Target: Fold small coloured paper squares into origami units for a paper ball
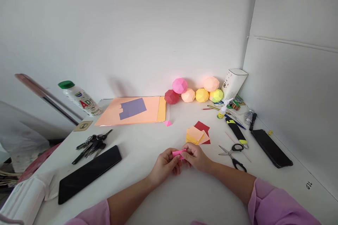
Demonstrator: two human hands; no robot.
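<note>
A small piece of bright pink paper point(178, 153), folded over, is pinched between my two hands above the white table. My left hand point(167, 161) grips its left end with thumb and fingers. At its right end the thumb and fingers of my right hand point(195, 155) press on the paper; the fingertips below are partly hidden. Just beyond my hands lies a loose pile of paper squares point(195, 134) in peach, yellow and dark red. A small folded pink paper shape point(168, 123) rests farther back.
Faceted paper balls point(188, 95) stand against the wall. Scissors point(232, 153), a cutter knife point(236, 132) and a glue bottle point(222, 111) lie or stand at right, near a black phone point(271, 147). Coloured sheets point(132, 117), keys point(93, 145), a black tablet-like slab point(89, 174) and a bottle point(80, 98) are left.
</note>
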